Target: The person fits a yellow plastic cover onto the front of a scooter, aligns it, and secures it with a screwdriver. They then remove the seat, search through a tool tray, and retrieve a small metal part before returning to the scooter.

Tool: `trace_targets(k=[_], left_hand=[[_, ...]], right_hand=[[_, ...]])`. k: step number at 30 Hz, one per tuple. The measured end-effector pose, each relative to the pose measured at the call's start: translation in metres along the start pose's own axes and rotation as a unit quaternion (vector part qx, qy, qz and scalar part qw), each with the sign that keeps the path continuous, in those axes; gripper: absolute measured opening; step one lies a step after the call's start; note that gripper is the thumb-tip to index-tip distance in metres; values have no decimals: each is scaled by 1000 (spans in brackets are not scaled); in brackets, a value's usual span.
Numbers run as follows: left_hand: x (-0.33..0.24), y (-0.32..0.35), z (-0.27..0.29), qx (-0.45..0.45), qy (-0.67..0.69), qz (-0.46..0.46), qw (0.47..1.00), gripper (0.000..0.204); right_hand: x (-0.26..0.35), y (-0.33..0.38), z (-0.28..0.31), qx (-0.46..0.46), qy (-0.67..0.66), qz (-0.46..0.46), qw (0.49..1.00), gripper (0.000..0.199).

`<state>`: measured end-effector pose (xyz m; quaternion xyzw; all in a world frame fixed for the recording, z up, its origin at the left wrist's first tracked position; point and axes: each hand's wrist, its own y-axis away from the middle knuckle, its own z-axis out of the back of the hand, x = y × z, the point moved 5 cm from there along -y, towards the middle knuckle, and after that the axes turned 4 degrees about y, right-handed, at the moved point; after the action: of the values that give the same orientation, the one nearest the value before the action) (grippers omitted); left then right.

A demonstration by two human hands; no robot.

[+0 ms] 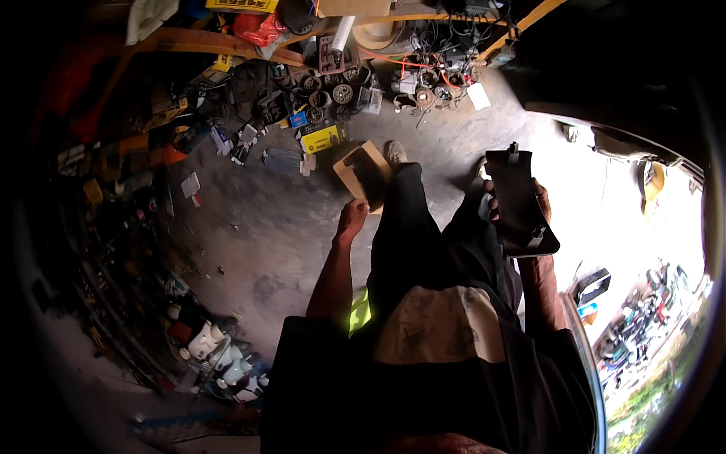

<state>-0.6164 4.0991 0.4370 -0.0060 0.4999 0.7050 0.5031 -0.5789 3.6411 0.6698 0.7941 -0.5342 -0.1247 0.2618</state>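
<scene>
My left hand (pixel 354 216) is closed at the near edge of an open cardboard box (pixel 350 178), gripping its rim. The box is tilted beside my left leg, and its dark inside shows a black shape that I cannot make out. With my right hand (pixel 543 200) I hold a long black rectangular case (pixel 516 193) from beneath, above my right leg. Fingers wrap both its long sides. A metal clip (pixel 513 155) sits at its far end and another clip (pixel 535 236) near its close end.
Along the far wall lie several round motor parts (pixel 342 94), cables and a yellow box (pixel 323 139). Crowded shelves (pixel 113 265) line the left. At lower left is a pile of white and grey parts (pixel 215 352). Bright daylight falls on the right, where scrap (pixel 643 318) lies heaped.
</scene>
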Motion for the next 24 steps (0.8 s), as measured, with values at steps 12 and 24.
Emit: trace_targets(k=[12, 24], left_hand=[[-48, -130, 84, 82, -129, -51, 987, 27], [-81, -320, 16, 112, -209, -86, 968, 35]], right_hand=[[-108, -80, 27, -72, -111, -16, 991, 79], [-136, -179, 152, -168, -164, 5, 972, 71]])
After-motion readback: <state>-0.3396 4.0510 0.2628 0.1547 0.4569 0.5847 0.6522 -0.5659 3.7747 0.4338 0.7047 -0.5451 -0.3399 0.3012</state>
